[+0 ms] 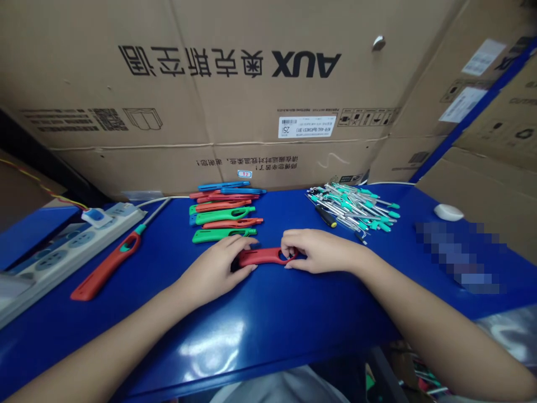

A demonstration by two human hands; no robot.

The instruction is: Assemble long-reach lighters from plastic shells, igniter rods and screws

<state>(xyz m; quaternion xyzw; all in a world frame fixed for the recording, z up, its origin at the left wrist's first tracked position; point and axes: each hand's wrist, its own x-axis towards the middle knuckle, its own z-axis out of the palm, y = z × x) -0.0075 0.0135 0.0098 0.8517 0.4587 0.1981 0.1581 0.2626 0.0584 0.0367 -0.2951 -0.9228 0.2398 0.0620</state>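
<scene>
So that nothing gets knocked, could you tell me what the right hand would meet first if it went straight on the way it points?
Past the red handle it holds, the right hand would probably meet the stack of coloured handles first, though depth is unclear.

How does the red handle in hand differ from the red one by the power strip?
The red plastic handle, bare, is gripped by left hand and right hand; the red rod-fitted handle beside the white power strip has a teal collar and metal rod, untouched. First lies crosswise, second slanted. Both red, oval-holed.

Red lighter shell (264,256), blue table (293,302)
</scene>
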